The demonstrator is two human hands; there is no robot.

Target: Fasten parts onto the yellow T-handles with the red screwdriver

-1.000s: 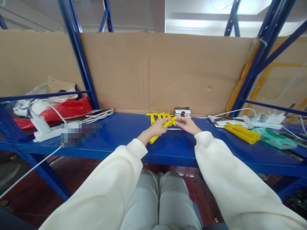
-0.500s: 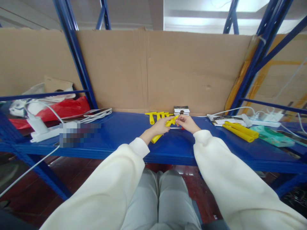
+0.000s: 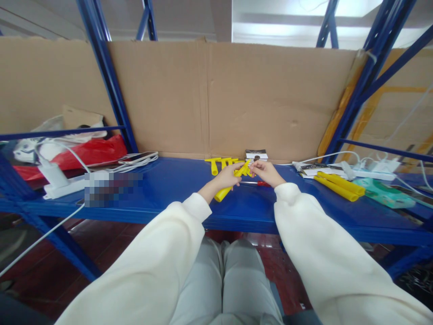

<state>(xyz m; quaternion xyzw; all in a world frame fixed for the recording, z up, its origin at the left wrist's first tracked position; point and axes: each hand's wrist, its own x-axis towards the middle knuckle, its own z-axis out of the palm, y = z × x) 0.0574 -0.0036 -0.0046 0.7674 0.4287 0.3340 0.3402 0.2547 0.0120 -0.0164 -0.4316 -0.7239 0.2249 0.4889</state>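
Observation:
A yellow plastic tool [image 3: 222,194] with a tubular handle is in my left hand [image 3: 226,178], its handle end sticking out toward me below the palm. My fingers wrap round it, and its narrower head points up and right. At that head, the fingertips of my right hand [image 3: 263,171] are pinched together; whether they grip the head or a small part there is too small to tell. Under my right hand lies a screwdriver [image 3: 263,183] with a red handle and a thin metal shaft. Behind my left hand, several similar yellow T-shaped tools [image 3: 214,168] lie in a row.
A stack of small black-and-white boxes [image 3: 256,155] stands against the cardboard [image 3: 162,99]. Rightward lie yellow tubes [image 3: 338,187], a green tissue pack [image 3: 385,194] and a power strip with cables. On the left are a white power strip [image 3: 64,186], a phone [image 3: 135,157] and a red bag [image 3: 91,152].
The yellow tool has turned in my left hand, its head now tilted more upward. My right hand has shifted slightly, and more of the screwdriver's red handle shows.

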